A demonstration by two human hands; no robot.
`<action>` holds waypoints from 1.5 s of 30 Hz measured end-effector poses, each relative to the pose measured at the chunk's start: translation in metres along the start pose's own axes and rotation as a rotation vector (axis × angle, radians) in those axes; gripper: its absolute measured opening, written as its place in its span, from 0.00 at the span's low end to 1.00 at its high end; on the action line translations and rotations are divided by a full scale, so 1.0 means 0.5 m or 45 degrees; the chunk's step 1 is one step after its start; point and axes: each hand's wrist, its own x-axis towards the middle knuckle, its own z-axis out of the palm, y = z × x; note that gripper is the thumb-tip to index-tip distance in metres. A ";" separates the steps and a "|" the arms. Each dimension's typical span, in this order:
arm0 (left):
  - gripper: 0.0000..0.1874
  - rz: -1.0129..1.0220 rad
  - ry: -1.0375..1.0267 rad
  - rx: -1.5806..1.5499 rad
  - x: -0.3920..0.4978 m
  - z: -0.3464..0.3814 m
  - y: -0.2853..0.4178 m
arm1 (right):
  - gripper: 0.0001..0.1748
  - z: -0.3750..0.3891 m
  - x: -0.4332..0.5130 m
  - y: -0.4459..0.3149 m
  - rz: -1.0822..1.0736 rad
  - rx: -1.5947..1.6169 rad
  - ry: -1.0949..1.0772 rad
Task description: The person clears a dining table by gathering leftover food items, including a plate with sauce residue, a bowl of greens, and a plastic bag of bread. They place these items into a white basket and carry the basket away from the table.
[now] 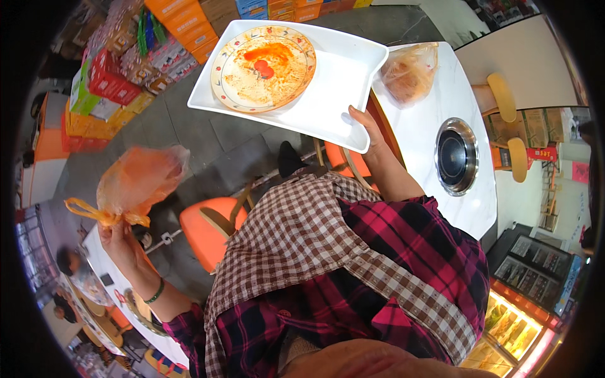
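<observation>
My right hand (371, 130) grips the near right corner of a white plastic tray (340, 71), thumb on its inside. On the tray's left part lies a round plate (264, 68) with a patterned rim, smeared with orange-red sauce. My left hand (118, 241), at the lower left, pinches the knotted top of an orange translucent plastic bag (142, 179). The bag hangs over the floor; its contents cannot be made out. A clear plastic bag (410, 73) with brownish contents sits on the marble-patterned table (453, 85) to the right of the tray.
A round cooktop (456, 156) is set into the right table. Orange chairs (203, 227) stand close by my apron. Stacked cartons (113, 78) and bottle packs line the upper left. Another white table (156, 340) is at lower left, with people (71, 264) beyond. A lit display fridge (508, 326) stands lower right.
</observation>
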 end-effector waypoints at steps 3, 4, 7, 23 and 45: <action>0.15 -0.115 0.354 -0.074 -0.039 0.032 -0.029 | 0.41 -0.011 0.028 0.006 0.046 -0.102 -0.027; 0.14 -0.046 0.210 -0.065 -0.044 0.033 -0.041 | 0.41 -0.016 0.035 0.004 0.056 -0.143 -0.021; 0.13 -0.032 0.199 -0.015 -0.068 0.007 -0.086 | 0.41 -0.025 0.041 -0.007 0.048 -0.208 -0.018; 0.14 -0.127 0.320 0.266 -0.090 -0.091 -0.207 | 0.44 0.021 0.019 0.148 0.242 -0.373 0.038; 0.19 -0.399 0.802 0.187 -2.077 -0.055 -0.460 | 0.36 -0.780 -1.431 0.158 -0.276 -0.336 0.297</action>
